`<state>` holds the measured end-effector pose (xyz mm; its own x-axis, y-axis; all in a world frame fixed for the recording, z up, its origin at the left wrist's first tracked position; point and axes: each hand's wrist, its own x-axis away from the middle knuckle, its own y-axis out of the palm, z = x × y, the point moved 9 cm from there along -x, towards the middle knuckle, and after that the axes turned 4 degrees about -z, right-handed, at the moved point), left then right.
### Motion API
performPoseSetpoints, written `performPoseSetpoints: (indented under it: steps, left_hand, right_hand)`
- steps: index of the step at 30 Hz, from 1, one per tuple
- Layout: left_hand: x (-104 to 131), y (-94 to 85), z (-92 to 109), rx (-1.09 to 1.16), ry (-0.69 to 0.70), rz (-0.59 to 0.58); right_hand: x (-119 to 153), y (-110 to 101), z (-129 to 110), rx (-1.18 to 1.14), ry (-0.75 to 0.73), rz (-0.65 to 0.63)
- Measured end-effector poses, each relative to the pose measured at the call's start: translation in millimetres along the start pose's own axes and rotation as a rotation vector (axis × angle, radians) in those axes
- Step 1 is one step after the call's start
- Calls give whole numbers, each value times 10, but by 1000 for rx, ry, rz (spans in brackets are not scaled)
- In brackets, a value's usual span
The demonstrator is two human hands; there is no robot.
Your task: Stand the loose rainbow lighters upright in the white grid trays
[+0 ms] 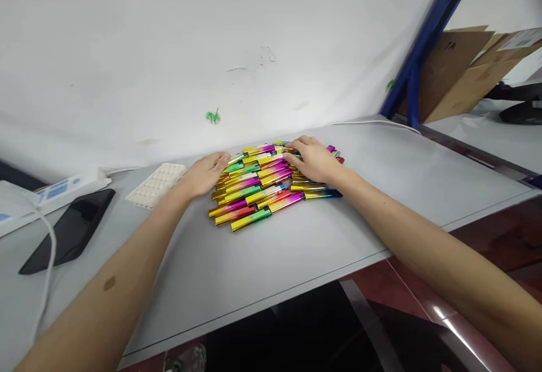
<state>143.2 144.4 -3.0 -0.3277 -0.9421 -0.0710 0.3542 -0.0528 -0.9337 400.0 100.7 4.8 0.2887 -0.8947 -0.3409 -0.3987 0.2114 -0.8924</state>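
Observation:
A pile of shiny lighters [260, 182] in yellow, pink, green and red lies on the grey table [237, 281], most of them side by side in slanting rows. At the left edge of the pile rests my left hand [206, 174], fingers stretched out and touching the outer lighters. My right hand [311, 159] lies over the right part of the pile, its fingers apart on top of several lighters and hiding some of them. Neither hand grips a lighter.
A white tray with rows of holes [157, 184] lies left of my left hand. Farther left are a black phone [71, 228], a white power strip [59, 194] and a white cable [49, 265]. Cardboard boxes [457, 73] stand behind a blue frame [417, 61].

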Motion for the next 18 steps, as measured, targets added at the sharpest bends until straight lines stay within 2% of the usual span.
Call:
performPoseSetpoints:
  steps: [3, 7, 8, 11, 13, 16, 18]
  left_hand:
    - [204, -215, -40, -18, -1, 182]
    - [581, -568, -338, -210, -151, 408]
    - [670, -619, -433, -260, -200, 418]
    - [834, -581, -744, -347, -358, 255]
    - [887, -523, -884, -340, -412, 173]
    - [879, -491, -968, -317, -408, 161]
    - [850, -507, -951, -292, -349, 182]
  right_hand:
    - [4, -2, -23, -3, 1, -7]
    - [13, -6, -62, 4, -29, -1]
    - [15, -8, -72, 5, -37, 4]
    - [24, -6, -103, 6, -52, 9]
    - [29, -5, -129, 6, -57, 10]
    - [37, -5, -170, 5, -72, 12]
    - [41, -6, -185, 0, -78, 13]
